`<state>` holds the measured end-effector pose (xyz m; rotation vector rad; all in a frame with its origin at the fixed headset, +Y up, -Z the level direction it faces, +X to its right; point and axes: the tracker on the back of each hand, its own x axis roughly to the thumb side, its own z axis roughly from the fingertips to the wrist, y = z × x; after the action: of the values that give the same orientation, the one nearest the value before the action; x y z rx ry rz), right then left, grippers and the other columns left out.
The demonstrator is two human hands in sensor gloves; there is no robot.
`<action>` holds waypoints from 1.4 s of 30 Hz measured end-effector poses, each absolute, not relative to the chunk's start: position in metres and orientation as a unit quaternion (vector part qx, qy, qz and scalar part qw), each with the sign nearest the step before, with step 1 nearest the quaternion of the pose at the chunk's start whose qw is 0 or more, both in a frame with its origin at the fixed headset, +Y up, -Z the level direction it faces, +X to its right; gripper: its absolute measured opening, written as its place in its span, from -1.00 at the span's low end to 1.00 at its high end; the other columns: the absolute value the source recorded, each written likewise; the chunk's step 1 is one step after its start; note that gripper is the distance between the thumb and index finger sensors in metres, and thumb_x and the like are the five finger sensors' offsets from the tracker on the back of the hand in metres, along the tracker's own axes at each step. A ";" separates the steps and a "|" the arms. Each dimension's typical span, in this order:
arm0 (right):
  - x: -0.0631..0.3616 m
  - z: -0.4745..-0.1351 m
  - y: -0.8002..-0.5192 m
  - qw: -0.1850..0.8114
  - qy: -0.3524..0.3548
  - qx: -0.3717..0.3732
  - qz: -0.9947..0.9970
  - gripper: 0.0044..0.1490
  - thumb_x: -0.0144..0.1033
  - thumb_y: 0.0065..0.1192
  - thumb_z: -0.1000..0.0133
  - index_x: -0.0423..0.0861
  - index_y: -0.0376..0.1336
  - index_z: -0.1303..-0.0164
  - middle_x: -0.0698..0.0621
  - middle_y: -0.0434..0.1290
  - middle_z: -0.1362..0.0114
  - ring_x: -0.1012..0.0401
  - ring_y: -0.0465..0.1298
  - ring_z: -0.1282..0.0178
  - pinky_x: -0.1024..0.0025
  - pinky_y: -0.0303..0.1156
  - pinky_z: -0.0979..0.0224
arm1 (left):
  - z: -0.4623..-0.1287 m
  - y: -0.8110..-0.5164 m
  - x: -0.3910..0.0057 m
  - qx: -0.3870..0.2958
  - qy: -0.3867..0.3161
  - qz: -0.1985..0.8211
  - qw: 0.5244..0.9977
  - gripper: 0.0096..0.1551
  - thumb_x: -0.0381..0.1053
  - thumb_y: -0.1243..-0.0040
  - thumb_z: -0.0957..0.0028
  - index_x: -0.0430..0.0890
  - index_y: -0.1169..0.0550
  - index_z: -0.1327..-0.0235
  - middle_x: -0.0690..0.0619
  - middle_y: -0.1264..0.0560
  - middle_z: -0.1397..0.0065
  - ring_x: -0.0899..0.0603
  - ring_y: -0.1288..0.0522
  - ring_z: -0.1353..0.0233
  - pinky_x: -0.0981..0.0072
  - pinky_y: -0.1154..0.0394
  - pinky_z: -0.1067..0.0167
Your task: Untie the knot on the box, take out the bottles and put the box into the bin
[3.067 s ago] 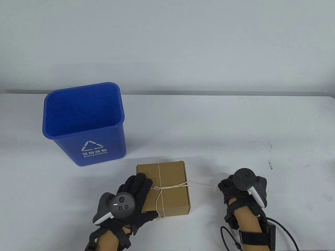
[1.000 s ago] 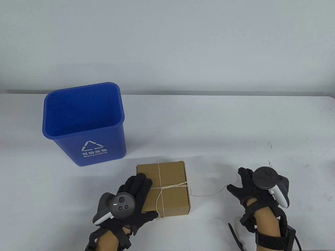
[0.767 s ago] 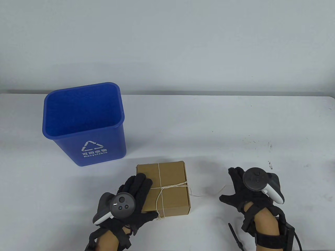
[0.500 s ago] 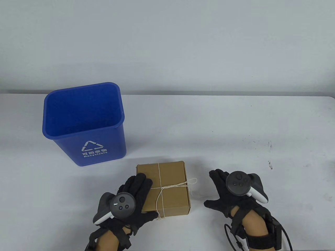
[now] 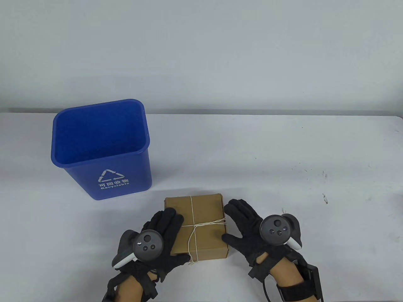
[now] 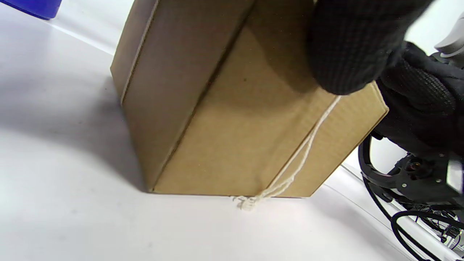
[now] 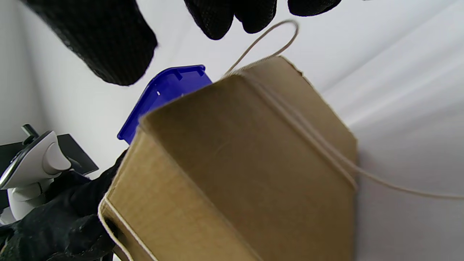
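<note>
The open blue plastic recycling bin (image 5: 100, 148) stood well left of the work. The left hand (image 5: 157, 236) lay flat, fingers straight, on the square brown cardboard box (image 5: 204, 232), which sat on the white table (image 5: 252, 151). The thin cream string (image 5: 192, 229) looked only partly undone where it crossed. The right hand (image 5: 248, 226), spread and holding nothing, was at the box's right side; lifting now would probably snag the wraps and drag the box.

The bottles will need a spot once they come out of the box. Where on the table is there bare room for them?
The widest bare patch of table runs right of the blue bin and beyond the cardboard box. A narrower strip lies left of the left hand, in front of the bin. It is crowded at the box, flanked by the left hand and right hand, with loose string trailing there.
</note>
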<state>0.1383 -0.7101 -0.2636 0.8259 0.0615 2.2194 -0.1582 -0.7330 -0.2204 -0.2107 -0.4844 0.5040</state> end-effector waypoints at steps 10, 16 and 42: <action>0.128 -0.277 -0.733 0.344 0.063 0.311 0.884 0.08 0.28 0.04 -0.10 -0.12 -0.18 -0.63 -0.12 -0.31 -0.70 -0.41 -0.13 -0.59 -0.48 -0.12 -0.43 | -0.223 -0.732 -0.158 -0.106 -0.237 0.250 0.933 0.32 0.40 -0.28 0.02 0.06 0.25 -0.66 -0.01 0.44 -0.68 -0.56 0.30 -0.67 -0.63 0.21 -0.46; 0.129 -0.272 -0.738 0.354 0.089 0.284 0.887 0.06 0.24 0.03 -0.11 -0.09 -0.23 -0.62 -0.10 -0.39 -0.68 -0.42 -0.15 -0.59 -0.48 -0.13 -0.42 | -0.222 -0.730 -0.157 -0.091 -0.248 0.271 0.926 0.33 0.45 -0.26 0.05 0.02 0.20 -0.69 -0.03 0.40 -0.69 -0.58 0.30 -0.66 -0.63 0.20 -0.46; 0.126 -0.267 -0.738 0.361 0.098 0.271 0.887 0.06 0.22 0.00 -0.11 -0.08 -0.28 -0.61 -0.11 -0.43 -0.66 -0.43 -0.12 -0.57 -0.47 -0.11 -0.41 | -0.200 -0.710 -0.144 0.070 -0.270 0.276 0.920 -0.57 0.09 -0.29 -0.04 0.01 -0.60 -0.14 -0.12 -0.25 -0.60 -0.45 -0.02 -0.66 -0.52 0.00 -0.48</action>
<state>0.1260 -0.7383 -0.2672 0.6984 0.2531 2.2860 -0.1438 -0.7104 -0.2005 0.1431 -0.5540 0.5676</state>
